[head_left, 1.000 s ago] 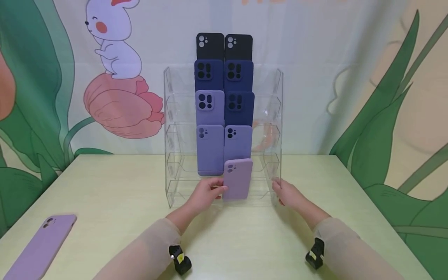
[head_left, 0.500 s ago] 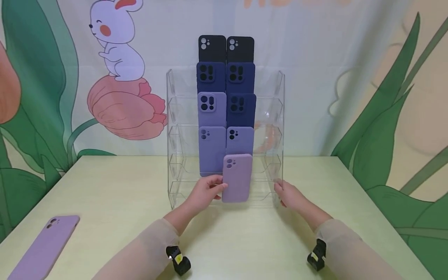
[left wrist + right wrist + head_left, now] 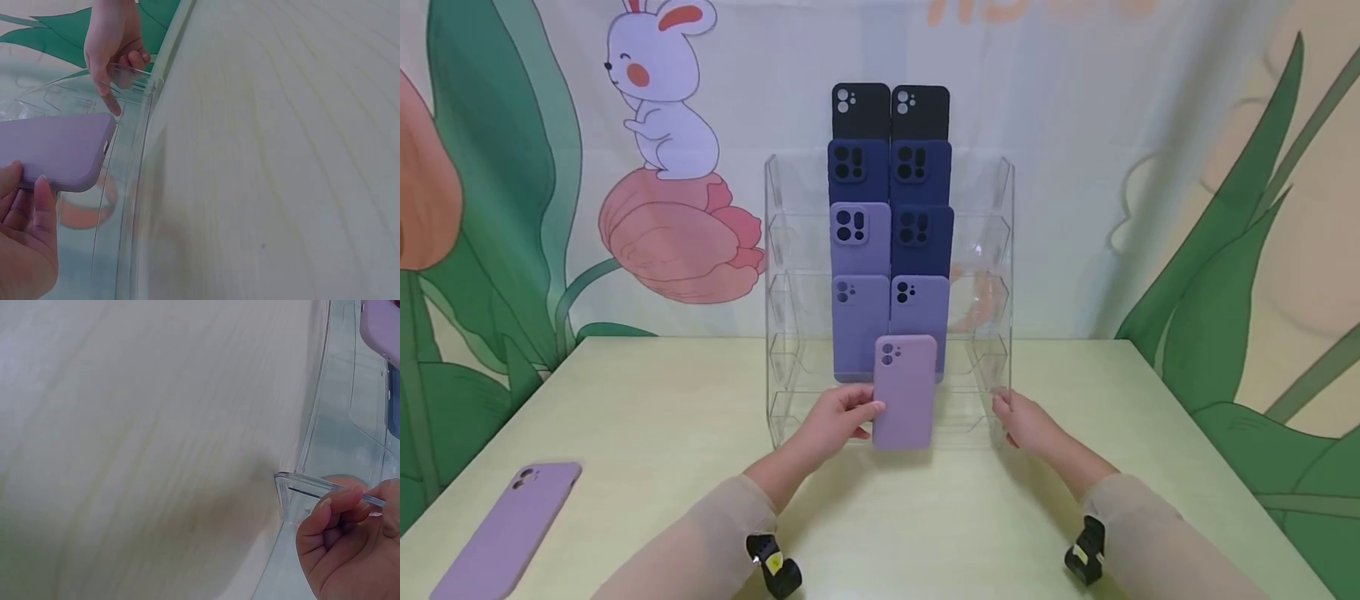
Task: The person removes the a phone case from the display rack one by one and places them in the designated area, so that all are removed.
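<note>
Lilac case [image 3: 904,396]: pinched at its left edge by the thumb and fingers of the left hand [image 3: 837,423], upright at the low front of the clear rack [image 3: 780,304]; I cannot tell whether it touches the rack.
Right hand [image 3: 1028,423]: grips the front edge of the rack's right side, low down.
Lavender pair [image 3: 861,333]: side by side on the rack, behind the lilac case, which covers part of the right one.
Violet case [image 3: 861,259]: one row above on the rack, left; navy case [image 3: 922,260] at its right.
Navy pair [image 3: 858,191]: next row up the rack.
Black pair [image 3: 868,121]: topmost, rising above the rack's sides.
Loose case [image 3: 508,533]: lilac, flat on the table [image 3: 970,521], left of the rack, well apart.
Rabbit backdrop [image 3: 673,133]: behind the rack.
</note>
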The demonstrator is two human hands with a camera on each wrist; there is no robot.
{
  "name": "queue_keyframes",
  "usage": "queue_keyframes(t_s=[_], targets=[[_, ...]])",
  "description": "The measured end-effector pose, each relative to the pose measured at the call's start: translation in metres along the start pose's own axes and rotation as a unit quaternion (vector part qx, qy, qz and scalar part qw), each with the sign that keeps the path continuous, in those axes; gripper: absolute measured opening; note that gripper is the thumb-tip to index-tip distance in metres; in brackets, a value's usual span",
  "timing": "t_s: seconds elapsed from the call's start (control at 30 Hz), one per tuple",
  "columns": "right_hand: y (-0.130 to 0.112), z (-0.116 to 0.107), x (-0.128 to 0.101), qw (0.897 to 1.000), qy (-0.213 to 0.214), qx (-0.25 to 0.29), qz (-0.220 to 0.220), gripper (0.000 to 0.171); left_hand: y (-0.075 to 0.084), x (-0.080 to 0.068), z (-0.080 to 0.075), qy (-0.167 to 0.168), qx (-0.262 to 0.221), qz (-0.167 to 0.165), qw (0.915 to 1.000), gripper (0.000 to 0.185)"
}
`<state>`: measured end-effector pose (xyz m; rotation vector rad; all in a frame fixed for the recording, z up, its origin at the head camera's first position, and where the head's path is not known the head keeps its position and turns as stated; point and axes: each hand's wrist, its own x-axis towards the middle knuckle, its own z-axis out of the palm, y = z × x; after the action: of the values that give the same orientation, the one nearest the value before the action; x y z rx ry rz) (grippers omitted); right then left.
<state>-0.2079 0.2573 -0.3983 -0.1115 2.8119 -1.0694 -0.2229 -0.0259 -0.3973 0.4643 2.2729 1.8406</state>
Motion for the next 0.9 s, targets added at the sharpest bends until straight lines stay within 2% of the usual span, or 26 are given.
queue_keyframes(t_s=[0.17,0.33,0.47,0.8,0.9], targets=[[-0.002,-0.002,0.000,1.000,-0.004,0.000,-0.008,0.051,0.000,-0.003,-0.006,0.009,-0.006,-0.007,0.9999,0.020],[0.001,-0.004,-0.002,1.000,-0.008,-0.007,-0.021,0.049,-0.001,-0.006,-0.010,-0.007,-0.016,-0.005,0.9998,0.022],[0.003,-0.002,-0.003,1.000,-0.014,-0.003,-0.018,0.046,-0.004,-0.012,-0.013,-0.019,-0.019,-0.015,0.9995,0.024],[-0.002,-0.004,-0.003,1.000,-0.007,0.005,-0.006,0.050,-0.005,-0.023,-0.021,-0.023,-0.020,-0.018,0.9994,0.026],[0.000,-0.002,-0.003,1.000,-0.011,0.001,-0.007,0.050,-0.007,-0.026,-0.022,-0.023,-0.023,-0.028,0.9991,0.026]])
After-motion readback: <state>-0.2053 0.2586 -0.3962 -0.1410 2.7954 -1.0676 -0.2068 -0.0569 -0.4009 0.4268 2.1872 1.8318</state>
